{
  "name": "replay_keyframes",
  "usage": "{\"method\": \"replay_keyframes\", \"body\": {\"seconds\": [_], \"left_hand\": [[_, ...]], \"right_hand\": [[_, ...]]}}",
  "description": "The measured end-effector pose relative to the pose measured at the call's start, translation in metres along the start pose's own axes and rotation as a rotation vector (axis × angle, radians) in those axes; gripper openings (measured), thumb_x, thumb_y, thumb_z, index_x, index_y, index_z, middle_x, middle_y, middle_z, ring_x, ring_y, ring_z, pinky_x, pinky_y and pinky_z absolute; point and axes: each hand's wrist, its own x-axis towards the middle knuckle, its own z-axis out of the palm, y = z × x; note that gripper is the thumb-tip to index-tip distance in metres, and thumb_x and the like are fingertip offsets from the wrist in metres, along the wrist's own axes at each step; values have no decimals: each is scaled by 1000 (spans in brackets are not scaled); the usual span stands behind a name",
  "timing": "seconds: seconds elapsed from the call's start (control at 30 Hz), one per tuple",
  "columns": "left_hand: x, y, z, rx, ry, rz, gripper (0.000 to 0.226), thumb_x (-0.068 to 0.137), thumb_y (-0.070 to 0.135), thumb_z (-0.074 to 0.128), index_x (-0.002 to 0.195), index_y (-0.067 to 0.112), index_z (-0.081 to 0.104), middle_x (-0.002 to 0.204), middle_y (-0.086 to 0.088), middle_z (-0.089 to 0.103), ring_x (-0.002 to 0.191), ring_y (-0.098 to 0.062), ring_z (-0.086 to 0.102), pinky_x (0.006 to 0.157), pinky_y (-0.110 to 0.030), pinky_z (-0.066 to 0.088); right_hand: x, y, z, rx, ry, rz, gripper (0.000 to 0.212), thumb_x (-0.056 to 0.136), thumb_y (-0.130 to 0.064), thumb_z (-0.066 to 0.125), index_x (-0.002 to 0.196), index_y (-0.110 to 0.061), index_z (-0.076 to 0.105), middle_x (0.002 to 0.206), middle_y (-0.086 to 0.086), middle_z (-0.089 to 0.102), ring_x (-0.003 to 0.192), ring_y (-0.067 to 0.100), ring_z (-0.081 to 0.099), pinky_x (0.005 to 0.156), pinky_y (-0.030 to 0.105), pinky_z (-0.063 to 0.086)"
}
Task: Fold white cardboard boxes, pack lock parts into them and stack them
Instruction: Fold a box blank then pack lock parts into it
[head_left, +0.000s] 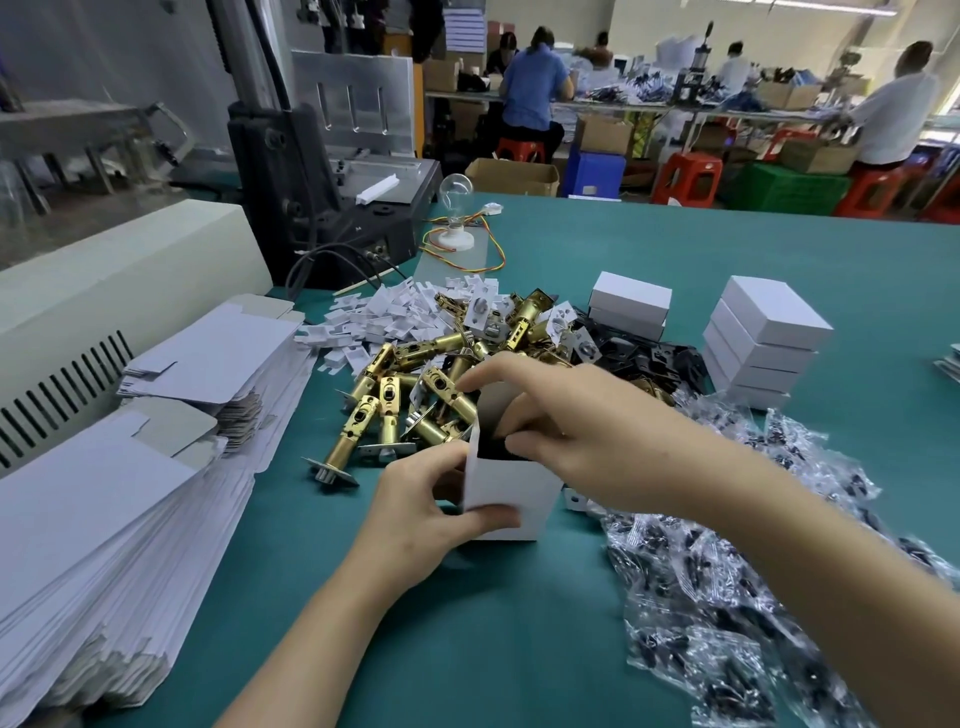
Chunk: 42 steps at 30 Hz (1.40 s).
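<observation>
Along the left edge of your table (519, 649) lie two fanned piles of flat blanks (130, 467), with a cream machine (104, 270) behind them. Toward the far edge, just right of the blanks, is a heap of small white plastic pieces (384, 317), and a bulb (456, 192) stands on a white base beyond it. The heap of brass latches (410, 384) sits mid-table, touching the plastic pieces.

Your left hand (415, 519) grips the box (511, 493), thumb across its front face and fingers round its left side. The box stands upright with its top open, mid-table, just on the near side of the latches. Something dark shows in its mouth.

Your right hand (561, 431) is over that open top, forefinger on the raised back flap, thumb at the front lip. Whether it pinches anything inside cannot be told.

Right of the latches lie black plates (654, 358), with two closed boxes (628, 304) behind them. Further right stands a stack of closed boxes (763, 343). Clear bags of dark screws (727, 597) spread toward the near right corner.
</observation>
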Motion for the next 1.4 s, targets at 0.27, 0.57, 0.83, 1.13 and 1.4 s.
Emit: {"method": "replay_keyframes", "body": {"seconds": [0.27,0.57,0.83,1.13,1.4], "left_hand": [[0,1,-1,-56,31,-78,36,69,47,91,101,41,74,91,10,78,83,-9,73,68,-18,54],[-2,0,0,24,9,74,46,77,30,94,120,21,76,113,9,78,106,-17,74,88,-39,60],[-2,1,1,27,5,127,45,79,27,93,119,18,77,114,6,77,108,-19,74,89,-39,61],[-2,3,-3,18,-40,129,43,78,25,93,117,21,77,114,11,77,110,-11,72,91,-20,55],[-3,7,-3,-3,-38,120,39,78,34,91,114,34,75,112,16,76,108,-6,72,88,-14,52]], "right_hand": [[9,-2,10,-69,-38,1,52,106,-13,46,152,-34,33,90,-13,67,87,9,57,80,33,48],[-19,26,-37,301,587,3,6,88,-15,77,93,-15,73,80,-1,76,76,15,73,75,35,62],[-31,62,-36,134,480,160,5,86,-19,79,88,-23,78,75,-12,75,72,4,70,72,19,58],[-35,78,-27,-230,4,280,15,91,-49,69,81,-39,74,74,-20,70,73,-4,64,64,21,49],[-42,70,-7,-544,-376,284,37,78,-56,80,112,-43,68,115,-22,55,112,3,48,98,27,46]]}}
